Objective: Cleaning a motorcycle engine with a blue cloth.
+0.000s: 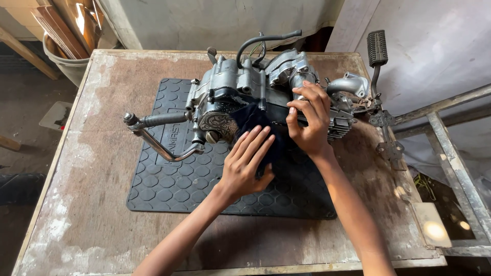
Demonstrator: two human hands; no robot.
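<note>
A worn wooden table [92, 168] fills the view, its top scuffed and streaked with pale paint. On it lies a black rubber mat [179, 186] with a hexagon pattern. A grey engine [240, 92] sits on the far half of the mat, a kick lever [163, 148] jutting toward the left and a pedal [377, 48] standing up at the right. A dark cloth [255, 120] is draped against the engine's near side, reaching down onto the mat. The left hand [248, 163] lies flat and open on the cloth, fingers straight and together, pressing rather than gripping. The right hand [309, 120] rests on the engine just beside it, fingers bent over the casing and the cloth's upper edge; whether it pinches the cloth cannot be told. A bucket [66, 64] of boards stands beyond the table's far left corner.
</note>
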